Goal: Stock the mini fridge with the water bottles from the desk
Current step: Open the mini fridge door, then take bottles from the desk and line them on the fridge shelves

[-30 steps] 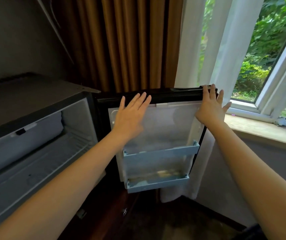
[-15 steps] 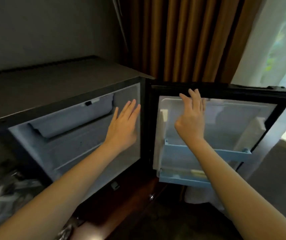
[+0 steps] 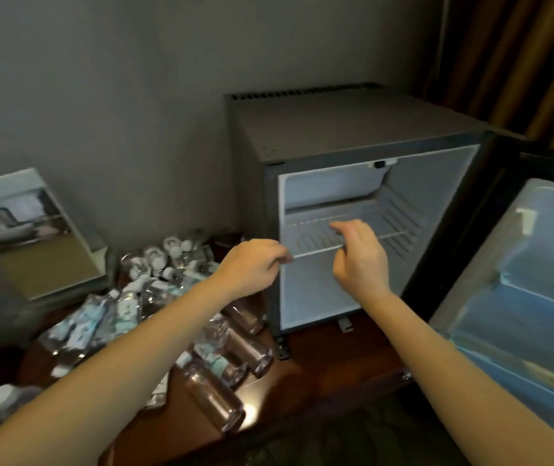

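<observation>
Well to the left of the left hand (image 3: 252, 265), a printed picture (image 3: 33, 233) of a room leans tilted against the grey wall (image 3: 127, 95). The wall runs behind and above both hands. Up and to the right of the right hand (image 3: 359, 260) hang brown pleated curtains (image 3: 524, 55). Below the forearms lies a dark patterned floor (image 3: 352, 438).
</observation>
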The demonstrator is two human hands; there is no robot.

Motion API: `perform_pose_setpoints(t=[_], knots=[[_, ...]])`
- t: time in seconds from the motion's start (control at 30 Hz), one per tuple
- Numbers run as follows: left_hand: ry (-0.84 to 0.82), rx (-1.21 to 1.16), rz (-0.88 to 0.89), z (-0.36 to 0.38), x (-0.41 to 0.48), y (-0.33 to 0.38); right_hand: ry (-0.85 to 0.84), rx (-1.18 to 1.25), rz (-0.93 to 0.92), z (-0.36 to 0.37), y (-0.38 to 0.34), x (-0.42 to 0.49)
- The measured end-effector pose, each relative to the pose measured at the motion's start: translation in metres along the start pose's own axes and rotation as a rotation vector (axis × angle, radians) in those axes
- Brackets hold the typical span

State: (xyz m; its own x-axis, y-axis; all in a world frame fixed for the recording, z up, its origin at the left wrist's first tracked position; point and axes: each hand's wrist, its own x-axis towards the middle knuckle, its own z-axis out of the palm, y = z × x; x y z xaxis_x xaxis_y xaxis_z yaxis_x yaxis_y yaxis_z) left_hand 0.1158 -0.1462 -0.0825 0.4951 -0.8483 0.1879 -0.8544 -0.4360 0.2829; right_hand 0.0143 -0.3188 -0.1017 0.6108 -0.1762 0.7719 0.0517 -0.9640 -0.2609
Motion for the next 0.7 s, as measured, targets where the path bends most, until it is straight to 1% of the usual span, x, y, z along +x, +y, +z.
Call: perform_pose_setpoints(t=[0.1, 0.2, 0.33, 0.43, 0.53, 0.63, 0.7], knots=[[0.005, -0.017, -0.136, -0.010, -0.047, -0.038, -0.099, 0.019, -0.057, 0.029, -0.044, -0.009], [0.046, -0.074, -0.267, -0.021, -0.091, -0.070, -0.159, 0.076, -0.064, 0.049, -0.085, -0.017], [-0.006, -0.132, -0.417, -0.029, -0.144, -0.100, -0.251, 0.107, -0.057, 0.070, -0.125, -0.030], [-0.027, -0.165, -0.500, -0.024, -0.175, -0.120, -0.358, 0.129, 0.011, 0.086, -0.145, -0.041], [-0.067, -0.241, -0.590, -0.012, -0.197, -0.130, -0.410, 0.160, 0.074, 0.099, -0.157, -0.052], [-0.114, -0.298, -0.646, 0.001, -0.208, -0.138, -0.486, 0.149, 0.118, 0.114, -0.158, -0.057], [-0.117, -0.337, -0.695, 0.011, -0.208, -0.146, -0.546, 0.146, 0.144, 0.125, -0.154, -0.057]])
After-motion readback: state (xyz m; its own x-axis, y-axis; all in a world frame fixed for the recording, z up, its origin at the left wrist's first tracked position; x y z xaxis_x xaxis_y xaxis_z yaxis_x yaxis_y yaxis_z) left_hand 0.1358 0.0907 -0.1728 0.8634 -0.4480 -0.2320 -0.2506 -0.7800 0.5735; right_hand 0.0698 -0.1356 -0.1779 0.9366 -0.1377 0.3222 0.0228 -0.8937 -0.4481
